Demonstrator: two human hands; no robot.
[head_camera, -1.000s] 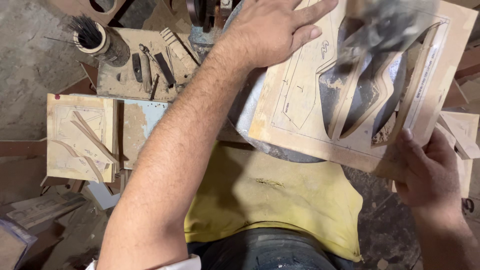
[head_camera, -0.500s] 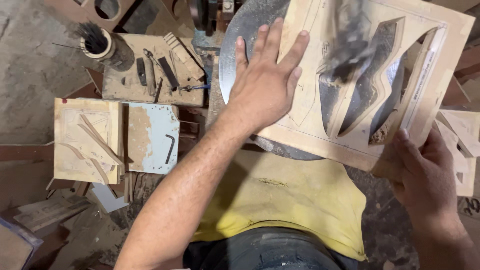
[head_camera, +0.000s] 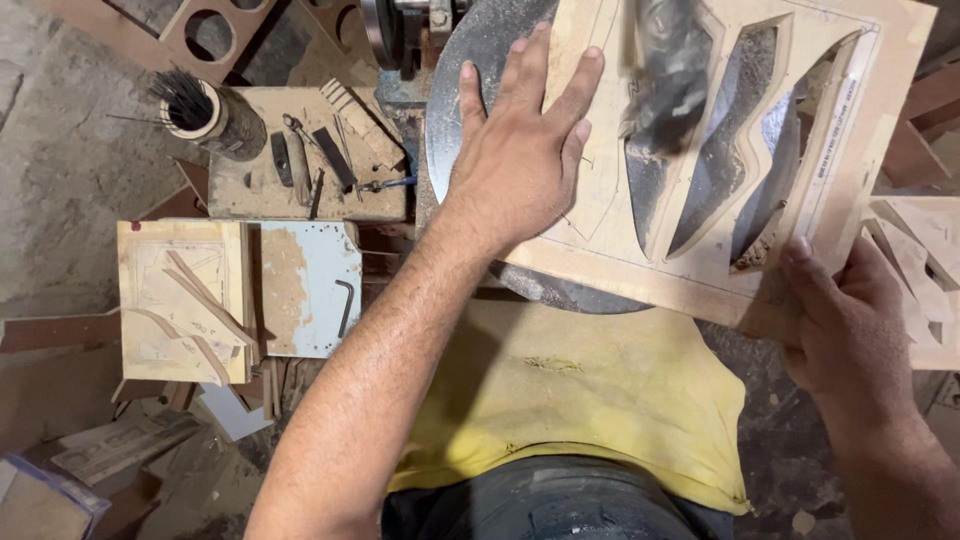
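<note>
A pale wooden board (head_camera: 860, 150) with curved cut-out shapes lies on a round grey metal machine table (head_camera: 470, 60). My left hand (head_camera: 520, 150) presses flat on the board's left part, fingers spread. My right hand (head_camera: 850, 320) grips the board's near right corner, thumb on top. A dark blurred machine part (head_camera: 665, 70) hangs over the board's middle, above the cut-outs. Pencil outlines show on the board beside my left hand.
To the left stands a small bench (head_camera: 300, 190) with hand tools and a cup of thin rods (head_camera: 195, 105). Below it lie a wood block with offcuts (head_camera: 180, 300) and a blue-grey plate with a hex key (head_camera: 345, 305). More cut boards (head_camera: 925, 240) sit at right.
My left hand has slid down the board toward me, and the view has shifted so the board sits lower. My right hand keeps its grip on the corner.
</note>
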